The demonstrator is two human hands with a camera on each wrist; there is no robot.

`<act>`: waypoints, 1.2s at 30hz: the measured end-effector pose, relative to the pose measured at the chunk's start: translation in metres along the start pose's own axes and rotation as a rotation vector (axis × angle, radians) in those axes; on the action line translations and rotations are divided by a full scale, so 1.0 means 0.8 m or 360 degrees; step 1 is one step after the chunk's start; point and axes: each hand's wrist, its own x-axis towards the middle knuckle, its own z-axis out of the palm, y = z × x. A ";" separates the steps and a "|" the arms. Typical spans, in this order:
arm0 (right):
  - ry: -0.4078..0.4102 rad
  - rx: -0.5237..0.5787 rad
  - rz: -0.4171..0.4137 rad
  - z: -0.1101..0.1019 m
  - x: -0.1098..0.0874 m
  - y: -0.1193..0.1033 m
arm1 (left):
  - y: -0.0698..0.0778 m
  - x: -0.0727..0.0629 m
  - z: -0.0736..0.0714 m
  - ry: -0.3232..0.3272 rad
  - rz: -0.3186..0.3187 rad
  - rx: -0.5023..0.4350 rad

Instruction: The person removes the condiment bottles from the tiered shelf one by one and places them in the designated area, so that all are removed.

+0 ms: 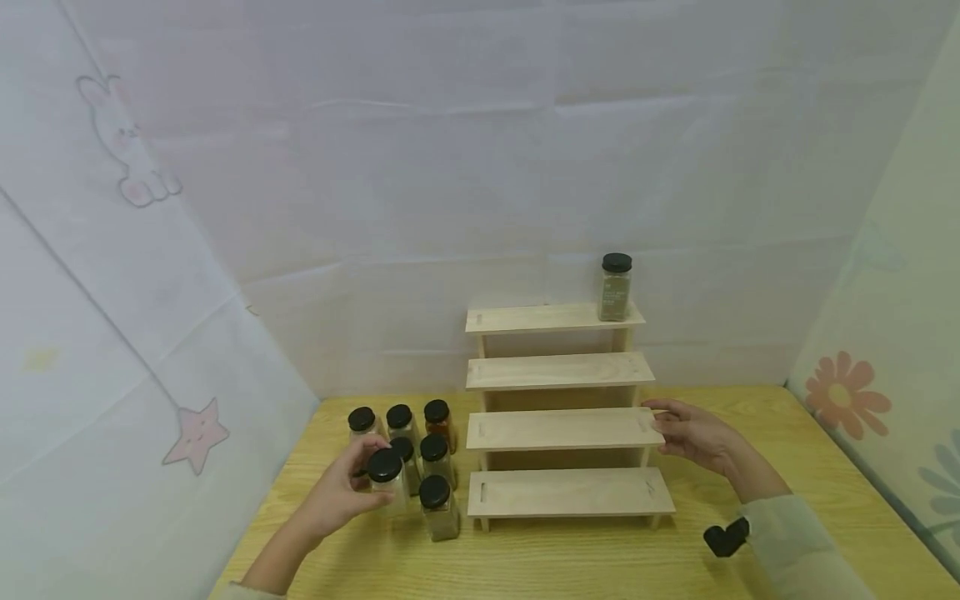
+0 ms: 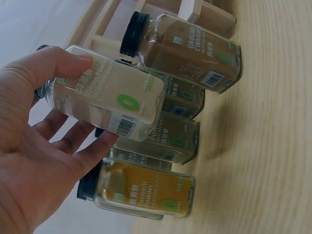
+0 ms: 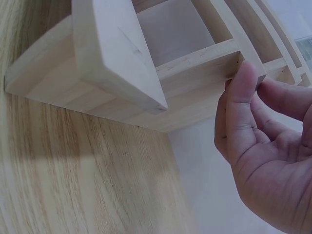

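Note:
My left hand (image 1: 337, 496) grips a glass spice jar (image 2: 105, 92) with a black lid and a label reading onion powder. Thumb and fingers wrap its upper part, and it is held above the table in the left wrist view. Just behind it stand several similar jars, among them a turmeric powder jar (image 2: 151, 190) and a brown ground spice jar (image 2: 190, 51). On the right, my right hand (image 1: 693, 437) pinches the right end of a board on the stepped wooden rack (image 1: 562, 429), the second board from the bottom.
One jar (image 1: 615, 292) of greenish powder stands at the right end of the rack's top board. The wooden table (image 1: 525, 567) meets fabric-covered walls at the back and sides. A small black object (image 1: 726, 537) sits by the right sleeve.

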 end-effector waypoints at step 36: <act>0.0018 0.0046 0.0016 0.001 -0.001 0.001 | -0.040 -0.015 0.033 0.0090 -0.0157 -0.0117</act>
